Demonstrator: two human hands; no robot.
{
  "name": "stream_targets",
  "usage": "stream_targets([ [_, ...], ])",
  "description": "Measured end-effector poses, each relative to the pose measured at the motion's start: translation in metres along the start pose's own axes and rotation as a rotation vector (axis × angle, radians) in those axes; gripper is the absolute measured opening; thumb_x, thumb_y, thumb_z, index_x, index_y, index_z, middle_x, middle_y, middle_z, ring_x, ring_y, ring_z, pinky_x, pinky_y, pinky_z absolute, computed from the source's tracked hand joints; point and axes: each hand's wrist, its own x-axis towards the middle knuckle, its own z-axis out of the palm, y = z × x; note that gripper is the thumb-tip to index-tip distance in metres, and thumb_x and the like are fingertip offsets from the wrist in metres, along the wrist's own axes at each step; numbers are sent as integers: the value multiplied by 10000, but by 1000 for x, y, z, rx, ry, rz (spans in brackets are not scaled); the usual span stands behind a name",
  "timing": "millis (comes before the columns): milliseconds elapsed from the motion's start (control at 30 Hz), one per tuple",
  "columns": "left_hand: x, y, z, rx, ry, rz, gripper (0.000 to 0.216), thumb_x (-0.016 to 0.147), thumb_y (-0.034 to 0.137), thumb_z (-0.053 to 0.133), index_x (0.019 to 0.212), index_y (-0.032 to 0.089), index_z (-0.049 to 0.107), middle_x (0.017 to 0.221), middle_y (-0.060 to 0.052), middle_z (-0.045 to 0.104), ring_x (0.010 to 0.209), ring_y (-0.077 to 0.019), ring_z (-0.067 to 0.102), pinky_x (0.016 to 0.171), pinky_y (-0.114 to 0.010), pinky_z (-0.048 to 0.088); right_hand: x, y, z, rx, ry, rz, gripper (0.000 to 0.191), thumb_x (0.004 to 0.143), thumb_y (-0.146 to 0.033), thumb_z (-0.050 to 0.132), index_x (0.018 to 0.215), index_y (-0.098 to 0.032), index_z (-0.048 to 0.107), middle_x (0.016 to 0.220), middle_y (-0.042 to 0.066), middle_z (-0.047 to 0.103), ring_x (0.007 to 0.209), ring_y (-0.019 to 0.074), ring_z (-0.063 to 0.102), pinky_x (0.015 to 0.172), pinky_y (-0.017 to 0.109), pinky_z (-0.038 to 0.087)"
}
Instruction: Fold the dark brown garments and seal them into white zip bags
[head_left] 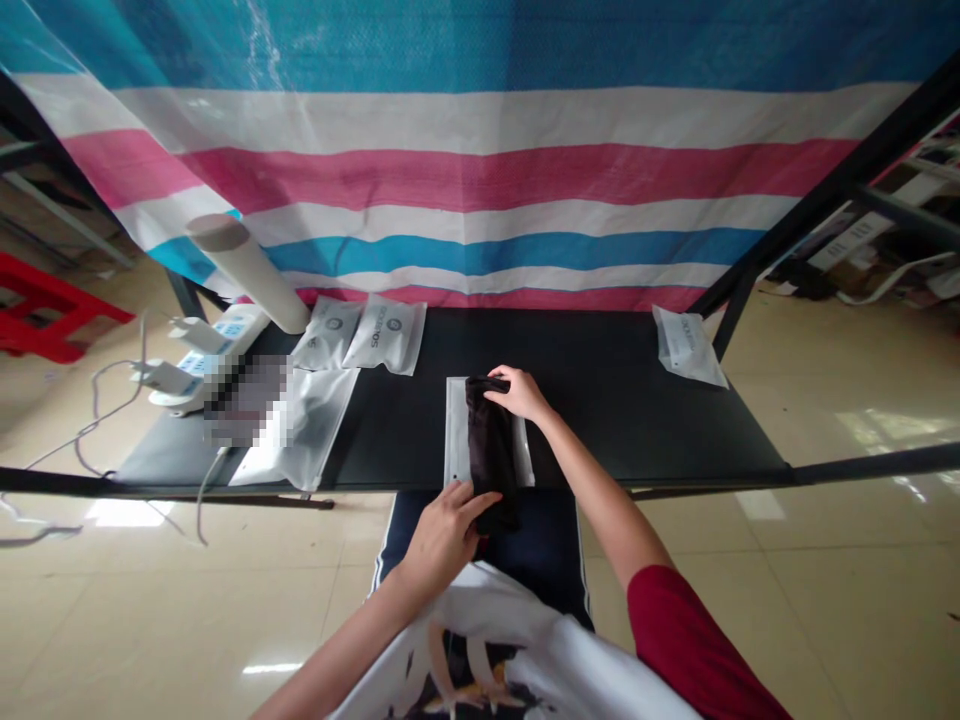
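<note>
A folded dark cloth (491,450) lies lengthwise on a clear plastic bag (454,430) at the near edge of a black table (615,400). My right hand (519,392) rests on the cloth's far end, fingers curled onto it. My left hand (448,525) presses the near end of the cloth at the table's edge, fingers laid over it.
Two filled white packets (364,335) lie at the back left by a white tube (247,270). Empty clear bags (315,420) and a white device (199,365) sit at the left. Another packet (686,345) lies at the back right. A striped tarp hangs behind.
</note>
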Motion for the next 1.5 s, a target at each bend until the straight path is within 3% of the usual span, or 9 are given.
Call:
stream_targets([
  [200,19,-16,-21,59,-5,191,458,732,32,567,1114,268,654,1246,-80,604,1230,-282,511,1026,-459,431,-5,3,0,-21,22,-25,250,737,-289,761,969,-245,678,965,35,748,940,238,703,831,332,516],
  [300,33,-25,-21,-49,-5,101,242,874,229,572,1115,206,585,1042,-93,678,1013,-251,629,891,-395,492,-7,4,0,25,12,-38,328,716,-309,784,1016,-250,665,983,34,746,946,233,700,836,331,515],
  [433,55,-31,-10,-163,58,-89,356,945,427,492,1215,195,478,796,-34,659,760,-216,663,681,-306,481,-15,4,-5,147,91,-53,506,727,-368,773,1181,-235,594,1059,62,726,949,212,689,794,309,521],
  [667,85,-29,0,-165,145,-260,319,936,345,452,1217,196,420,586,55,524,492,-166,555,527,-248,328,-72,-27,-23,45,451,-133,234,891,-349,565,1074,-213,615,1038,95,707,947,214,659,807,342,514],
  [800,87,-30,1,-231,204,-286,274,907,325,475,1147,201,431,542,81,463,442,-143,488,502,-233,279,-110,-46,-15,-140,180,-403,278,838,-341,647,1087,-217,645,1093,83,710,1100,251,622,965,423,479],
  [900,84,-30,4,-302,236,-298,250,899,327,486,1112,206,433,553,81,477,454,-133,488,501,-224,288,-123,-46,-5,-266,5,-454,433,788,-320,719,1194,-201,624,1204,104,685,1260,288,544,1053,481,419],
  [1067,78,-36,2,-416,285,-258,275,925,407,488,1113,211,450,854,-29,642,702,-160,623,598,-254,439,-119,-36,0,-324,-63,-413,478,774,-181,720,1239,-187,609,1249,107,671,1318,275,508,1114,500,373],
  [1233,76,-49,-8,-371,280,-199,385,947,455,472,1246,213,469,1273,-132,604,1146,-238,583,891,-377,490,-120,-35,2,-353,-63,-507,429,791,-48,618,1192,-197,644,1233,66,689,1329,249,504,1144,485,367],
  [1500,75,-52,-17,-333,183,-138,481,953,477,466,1345,199,442,1343,-117,604,1276,-263,503,1062,-461,402,-121,-37,7,-323,-116,-544,462,779,0,559,1198,-181,633,1241,77,679,1329,225,505,1188,471,329],
])
